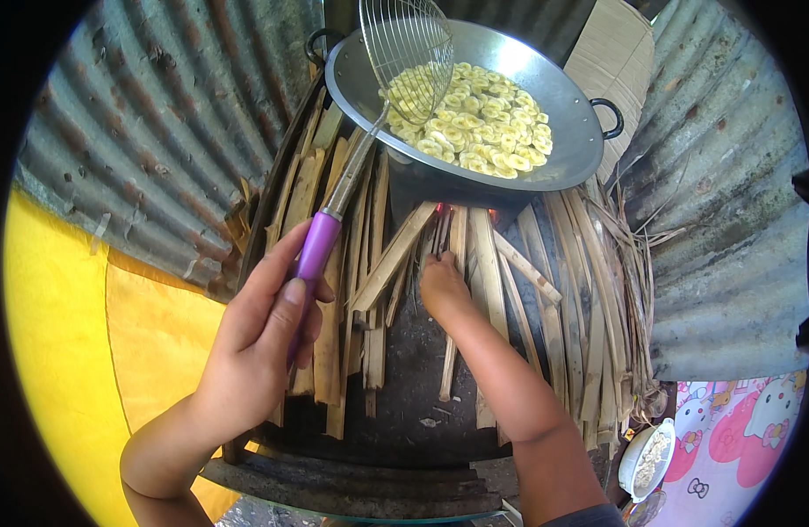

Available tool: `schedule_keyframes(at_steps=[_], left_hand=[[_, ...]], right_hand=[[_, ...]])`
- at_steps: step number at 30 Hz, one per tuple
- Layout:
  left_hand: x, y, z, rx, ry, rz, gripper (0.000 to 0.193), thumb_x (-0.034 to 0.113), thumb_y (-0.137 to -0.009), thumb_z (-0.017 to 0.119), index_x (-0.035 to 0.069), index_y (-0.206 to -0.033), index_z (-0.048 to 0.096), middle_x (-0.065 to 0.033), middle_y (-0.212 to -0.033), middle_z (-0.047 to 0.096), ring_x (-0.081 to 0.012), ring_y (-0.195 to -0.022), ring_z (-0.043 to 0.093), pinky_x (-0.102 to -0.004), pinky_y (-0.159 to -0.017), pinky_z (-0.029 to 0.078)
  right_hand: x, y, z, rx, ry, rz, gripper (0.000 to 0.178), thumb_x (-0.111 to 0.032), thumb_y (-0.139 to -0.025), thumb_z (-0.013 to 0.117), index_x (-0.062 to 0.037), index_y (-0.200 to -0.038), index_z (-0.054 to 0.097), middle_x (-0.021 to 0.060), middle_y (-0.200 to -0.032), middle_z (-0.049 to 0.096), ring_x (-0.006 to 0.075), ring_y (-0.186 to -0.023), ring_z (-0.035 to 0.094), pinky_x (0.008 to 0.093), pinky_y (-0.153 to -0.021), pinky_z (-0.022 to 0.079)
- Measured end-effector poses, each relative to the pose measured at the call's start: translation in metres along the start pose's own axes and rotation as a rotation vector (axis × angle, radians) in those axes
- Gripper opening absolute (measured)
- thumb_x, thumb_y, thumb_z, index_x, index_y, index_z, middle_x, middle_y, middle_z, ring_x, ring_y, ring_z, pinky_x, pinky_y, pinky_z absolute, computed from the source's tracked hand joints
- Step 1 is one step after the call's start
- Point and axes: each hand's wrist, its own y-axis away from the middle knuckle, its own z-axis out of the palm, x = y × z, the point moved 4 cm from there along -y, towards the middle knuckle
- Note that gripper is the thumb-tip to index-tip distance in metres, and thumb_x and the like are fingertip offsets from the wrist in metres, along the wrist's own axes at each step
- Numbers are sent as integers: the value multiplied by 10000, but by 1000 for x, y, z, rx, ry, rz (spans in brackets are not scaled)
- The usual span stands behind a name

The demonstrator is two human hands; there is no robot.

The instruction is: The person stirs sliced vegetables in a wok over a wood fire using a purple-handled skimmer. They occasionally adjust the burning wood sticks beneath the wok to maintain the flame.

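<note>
My left hand point(262, 338) is closed around the purple handle of a wire skimmer point(356, 167). The skimmer's mesh head is raised over the left side of a wide metal wok point(575, 145). Many pale yellow banana slices point(479, 123) lie in the wok. Lower down, my right hand point(441, 283) reaches in among the firewood below the wok, its fingers closed on a thin dark thing point(441, 230) that looks like tongs. The far end of that thing points at the glowing fire opening point(441, 209); its full shape is hidden.
Long split firewood point(391, 259) leans and lies on both sides of the stove. Corrugated metal sheets point(176, 123) stand left and right, with cardboard point(611, 61) behind the wok. A white bowl point(647, 461) sits at lower right beside a pink patterned cloth point(729, 448). Yellow cloth point(62, 351) hangs left.
</note>
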Motion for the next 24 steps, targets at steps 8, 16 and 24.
schedule_keyframes(at_steps=[8,16,24], left_hand=[[-6,0,0,-7,-30,-6,467,132,-987,357,63,-1440,268,-51,-979,519,-68,-708,453,-178,-545,405],[-7,-5,5,-26,-17,9,465,124,-988,348,58,-1440,263,-56,-988,510,-71,-700,446,-183,-547,406],[-5,-7,4,-30,-1,-9,455,85,-994,337,39,-1438,249,-44,-984,502,-56,-658,433,-173,-549,403]], right_hand=[[-4,19,11,-259,209,11,431,43,-841,416,-72,-1240,530,316,-1274,401,439,-1054,554,444,-911,471],[-3,-4,9,-146,140,-42,298,24,-822,466,92,-1105,532,328,-1212,425,415,-957,597,433,-846,501],[-3,18,-2,-249,167,-46,304,24,-837,423,36,-1116,545,301,-1146,510,420,-1026,568,436,-883,479]])
